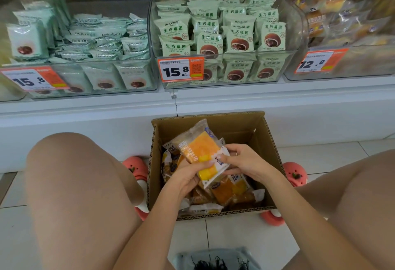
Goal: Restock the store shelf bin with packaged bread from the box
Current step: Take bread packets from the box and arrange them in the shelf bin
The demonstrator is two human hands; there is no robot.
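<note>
So both hands are on one bread pack [202, 154] right over the open cardboard box [271, 154] in the lower middle of the frame. The left hand [188, 175] has its fingers curled around the pack's lower edge from underneath, and the right hand [243, 160] pinches the lower right corner, fingers bent onto the wrapper. The pack is clear of the rest of the bread [226, 192] down in the box, and its long axis runs diagonally, top end pointing toward the upper left of the frame.

The bin with matching yellowish bread [333, 19] sits in the upper right of the frame, well apart from the hands and above them. Looks to me like the right hand is the nearer one to carry it over there. The green-packet bin [218, 34] straight ahead isn't the match, I'd guess.
</note>
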